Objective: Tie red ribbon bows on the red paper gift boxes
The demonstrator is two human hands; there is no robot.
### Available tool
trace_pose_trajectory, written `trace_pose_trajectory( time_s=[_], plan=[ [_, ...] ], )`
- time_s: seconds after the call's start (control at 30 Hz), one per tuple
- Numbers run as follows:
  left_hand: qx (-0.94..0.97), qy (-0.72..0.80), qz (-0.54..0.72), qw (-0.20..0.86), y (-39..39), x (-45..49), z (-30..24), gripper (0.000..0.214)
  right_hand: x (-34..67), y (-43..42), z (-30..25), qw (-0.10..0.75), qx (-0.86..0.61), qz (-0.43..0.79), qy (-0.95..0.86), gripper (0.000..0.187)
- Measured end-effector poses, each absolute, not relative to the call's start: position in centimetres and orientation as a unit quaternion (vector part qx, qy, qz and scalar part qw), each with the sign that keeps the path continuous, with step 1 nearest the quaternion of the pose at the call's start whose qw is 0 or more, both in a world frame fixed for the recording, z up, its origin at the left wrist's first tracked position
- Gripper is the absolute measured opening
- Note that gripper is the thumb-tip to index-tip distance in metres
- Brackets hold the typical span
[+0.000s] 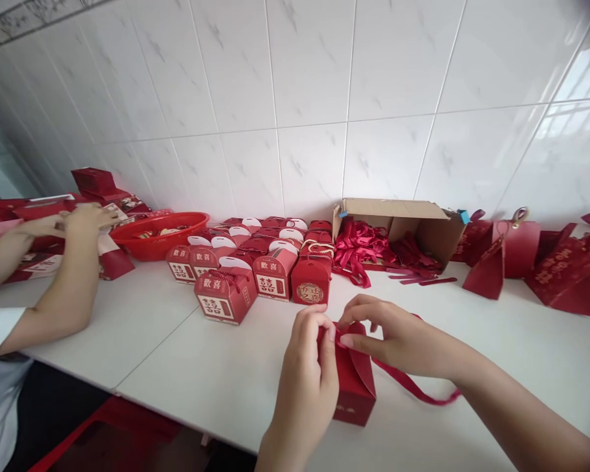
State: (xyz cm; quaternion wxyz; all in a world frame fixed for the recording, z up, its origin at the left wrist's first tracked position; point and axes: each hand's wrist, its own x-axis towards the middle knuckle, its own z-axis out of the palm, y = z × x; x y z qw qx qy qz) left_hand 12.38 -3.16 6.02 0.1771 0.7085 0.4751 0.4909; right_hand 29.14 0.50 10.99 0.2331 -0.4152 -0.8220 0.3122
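A small red gift box point(354, 400) stands on the white table in front of me. A red ribbon point(413, 387) runs from its top, and one end trails over the table to the right. My left hand point(311, 357) is along the box's left side, thumb and fingers closed on the ribbon at the top. From the right, my right hand point(398, 334) pinches the ribbon at the same spot. My fingers partly hide the ribbon there, so the shape of any knot cannot be made out.
Several finished-looking red boxes point(226, 295) stand in rows behind. A cardboard box point(425, 239) holds red ribbons point(364, 242). A red plastic basin point(162, 246) is left of the rows; a co-worker's arms point(73, 262) handle red boxes farther left. Red bags point(570, 275) stand at right by the tiled wall.
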Motion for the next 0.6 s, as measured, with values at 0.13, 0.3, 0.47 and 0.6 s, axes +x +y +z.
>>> trace_pose_trajectory(
  time_s=[0.13, 0.3, 0.47, 0.6],
  plan=[
    [0.681, 0.472, 0.527, 0.187, -3.0, 11.9, 5.9, 0.011, 28.7, 0.7, 11.2, 0.292, -0.393, 0.329, -0.808, 0.016],
    [0.707, 0.488, 0.475, 0.191, -3.1, 9.8, 6.4, 0.026, 30.2, 0.1, 13.0, 0.435, -0.350, 0.345, -0.755, 0.018],
    [0.705, 0.540, 0.425, 0.175, -3.0, 8.0, 6.4, 0.021, 32.7, -1.3, 14.3, 0.635, -0.277, 0.277, -0.666, 0.006],
    [0.711, 0.555, 0.381, 0.205, -3.1, 7.8, 6.4, 0.023, 33.8, -2.1, 14.7, 0.740, -0.228, 0.213, -0.596, 0.008]
  ],
)
